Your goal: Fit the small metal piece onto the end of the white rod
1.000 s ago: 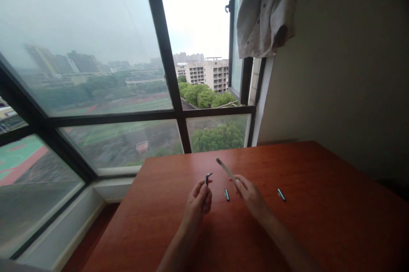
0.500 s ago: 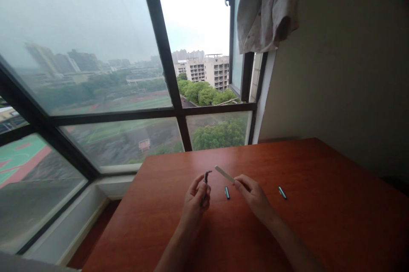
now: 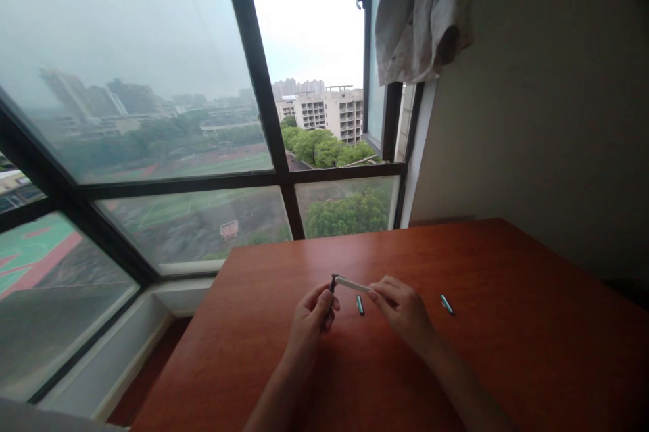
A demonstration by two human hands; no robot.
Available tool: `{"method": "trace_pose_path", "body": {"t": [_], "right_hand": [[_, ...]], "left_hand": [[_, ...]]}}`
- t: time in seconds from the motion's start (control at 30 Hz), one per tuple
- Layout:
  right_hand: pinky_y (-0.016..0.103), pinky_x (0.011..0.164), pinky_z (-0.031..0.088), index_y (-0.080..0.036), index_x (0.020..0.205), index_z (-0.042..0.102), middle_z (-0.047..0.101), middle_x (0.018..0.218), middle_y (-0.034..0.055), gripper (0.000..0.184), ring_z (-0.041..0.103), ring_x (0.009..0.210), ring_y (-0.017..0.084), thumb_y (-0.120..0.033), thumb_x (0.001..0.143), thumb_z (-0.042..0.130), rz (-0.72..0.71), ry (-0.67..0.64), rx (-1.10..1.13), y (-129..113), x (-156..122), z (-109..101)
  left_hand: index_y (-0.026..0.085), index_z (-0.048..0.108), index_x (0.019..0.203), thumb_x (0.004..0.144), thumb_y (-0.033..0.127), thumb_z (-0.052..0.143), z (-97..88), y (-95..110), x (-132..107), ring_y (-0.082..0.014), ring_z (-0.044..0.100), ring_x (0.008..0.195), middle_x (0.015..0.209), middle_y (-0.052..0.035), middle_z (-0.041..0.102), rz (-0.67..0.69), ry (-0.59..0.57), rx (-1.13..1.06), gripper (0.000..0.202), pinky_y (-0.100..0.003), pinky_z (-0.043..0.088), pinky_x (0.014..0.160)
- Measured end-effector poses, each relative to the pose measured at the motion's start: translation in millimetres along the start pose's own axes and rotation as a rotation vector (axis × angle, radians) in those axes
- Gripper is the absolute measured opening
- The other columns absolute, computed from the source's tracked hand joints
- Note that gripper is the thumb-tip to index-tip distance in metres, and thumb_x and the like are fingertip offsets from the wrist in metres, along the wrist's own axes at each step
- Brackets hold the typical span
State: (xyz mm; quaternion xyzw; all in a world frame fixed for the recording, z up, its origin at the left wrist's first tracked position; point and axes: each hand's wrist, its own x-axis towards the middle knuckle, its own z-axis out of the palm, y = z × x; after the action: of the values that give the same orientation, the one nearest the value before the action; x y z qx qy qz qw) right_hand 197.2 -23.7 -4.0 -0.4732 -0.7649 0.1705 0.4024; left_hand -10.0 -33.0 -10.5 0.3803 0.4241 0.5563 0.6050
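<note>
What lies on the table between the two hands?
Head view: one small teal tube lies on the table between left hand and right hand, near the pale stick and dark cap they hold.

Window [image 3: 152, 80]: large, dark metal frame, several panes, slanting across the left. One narrow casement [image 3: 376, 67] stands open at its right end.
Light: grey overcast daylight, dim indoors.
Outside: pale apartment blocks [image 3: 332, 114], trees [image 3: 347, 214], sports courts [image 3: 30, 246] far below.
Sill [image 3: 167, 297]: white, low.
Wall [image 3: 547, 101]: plain beige, shadowed, at right.
Cloth [image 3: 420, 13]: pale, spotted, bunched at the casement's top.
Table [image 3: 507, 344]: reddish-brown wood, in the corner by wall and window.
Floor [image 3: 139, 395]: reddish-brown.
</note>
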Motion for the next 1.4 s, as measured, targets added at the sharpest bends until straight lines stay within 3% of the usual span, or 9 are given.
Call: {"method": "trace_pose_path", "body": {"t": [0.27, 0.63, 0.93, 1.4], "right_hand": [[0.023, 0.067, 0.041, -0.022, 0.090, 0.070, 0.062, 0.079, 0.0040, 0.028, 0.058, 0.074, 0.016, -0.036, 0.094, 0.046, -0.037, 0.028, -0.080, -2.0, -1.7, 1.6], [0.025, 0.069, 0.042, -0.022, 0.088, 0.070, 0.062, 0.079, 0.0039, 0.023, 0.058, 0.074, 0.017, -0.034, 0.092, 0.050, -0.043, 0.075, -0.093, 0.6, -0.6, -5.6], [0.024, 0.061, 0.042, -0.021, 0.094, 0.070, 0.063, 0.077, 0.0042, 0.025, 0.057, 0.069, 0.016, -0.035, 0.092, 0.049, -0.047, 0.085, 0.014, 5.5, -1.1, -4.4], [0.027, 0.070, 0.046, -0.021, 0.095, 0.071, 0.066, 0.081, 0.0065, 0.028, 0.060, 0.076, 0.018, -0.035, 0.093, 0.047, -0.103, 0.090, -0.041, 2.2, -0.8, -4.1]], "left_hand": [[0.013, 0.072, 0.097, 0.069, 0.051, 0.073, 1.9, 0.4, 0.4, -0.0046, 0.039, 0.044, 0.064, 0.0003, 0.058, 0.035, -0.066, 0.138, 0.047, -0.020, 0.023, 0.042], [0.014, 0.068, 0.105, 0.063, 0.042, 0.080, -6.9, -4.0, 5.2, -0.0046, 0.038, 0.046, 0.064, 0.0013, 0.055, 0.019, 0.018, -0.039, 0.052, -0.019, 0.022, 0.044], [0.013, 0.069, 0.106, 0.072, 0.039, 0.074, -5.2, -4.4, 2.7, -0.0069, 0.043, 0.050, 0.068, -0.0030, 0.061, 0.019, -0.053, 0.029, 0.043, -0.021, 0.026, 0.046], [0.014, 0.071, 0.108, 0.070, 0.042, 0.075, -1.3, -2.4, 1.2, -0.0075, 0.043, 0.050, 0.065, -0.0017, 0.060, 0.078, -0.049, 0.075, 0.047, -0.022, 0.028, 0.048]]}}
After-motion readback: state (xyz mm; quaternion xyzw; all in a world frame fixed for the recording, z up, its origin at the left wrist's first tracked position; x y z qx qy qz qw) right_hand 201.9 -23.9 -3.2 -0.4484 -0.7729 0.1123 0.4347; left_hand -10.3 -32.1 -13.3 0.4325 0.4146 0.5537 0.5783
